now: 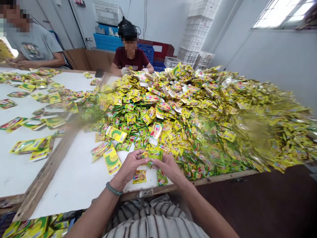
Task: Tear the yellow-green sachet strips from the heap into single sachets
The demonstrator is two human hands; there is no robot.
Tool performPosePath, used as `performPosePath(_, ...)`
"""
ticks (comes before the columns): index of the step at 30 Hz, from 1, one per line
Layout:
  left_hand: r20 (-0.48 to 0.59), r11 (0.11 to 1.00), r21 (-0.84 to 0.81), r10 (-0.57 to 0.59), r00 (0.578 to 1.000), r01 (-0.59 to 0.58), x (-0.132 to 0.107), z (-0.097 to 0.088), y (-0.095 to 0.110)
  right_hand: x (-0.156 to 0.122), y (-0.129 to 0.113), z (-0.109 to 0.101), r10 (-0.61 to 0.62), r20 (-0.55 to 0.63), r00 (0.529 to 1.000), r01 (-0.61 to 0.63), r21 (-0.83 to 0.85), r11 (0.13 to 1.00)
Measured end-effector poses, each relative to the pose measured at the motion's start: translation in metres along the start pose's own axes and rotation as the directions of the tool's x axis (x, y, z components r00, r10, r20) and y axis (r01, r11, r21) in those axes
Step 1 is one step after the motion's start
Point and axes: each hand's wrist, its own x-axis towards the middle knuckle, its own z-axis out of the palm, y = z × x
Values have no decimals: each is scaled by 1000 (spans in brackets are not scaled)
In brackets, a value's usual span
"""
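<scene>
My left hand [130, 167] and my right hand [169, 167] meet over the near edge of the white table [74, 185], both pinched on a small green-and-yellow sachet [151, 155] held between them. A beaded bracelet circles my left wrist. Right behind my hands rises a huge heap of yellow-green sachets [198, 115]. Two loose sachets lie just under my hands, one between them [139, 176] and another [161, 178] beside it. Larger yellow packets [112, 160] rest to the left of my left hand.
A second white table [15, 172] on the left carries scattered sachets, parted from mine by a wooden rail [47, 172]. One person sits at the far end, another at the far left. White and blue crates stand stacked by the back wall. Dark floor lies to the right.
</scene>
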Motion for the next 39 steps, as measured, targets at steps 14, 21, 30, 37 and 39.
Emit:
performPosePath(14,50,158,974,543,838,-161,117,61,36,-2,11,-32,-176,-214,961,158,-100,982)
performPosePath(21,-233,642,755,452,861,-133,100,43,46,0,13,-29,-333,-261,906,255,-292,922)
performPosePath(30,-242,900,435,147,959,-28,4,-34,33,14,-7,-3,-160,88,983,152,84,985)
performPosePath(37,-139,790,603,239,961,-110,-14,-42,34,14,-7,6,-221,-184,958,243,108,964)
performPosePath(39,-201,831,548,248,948,-101,-14,-40,25,14,-9,4,-343,-340,876,342,-63,937)
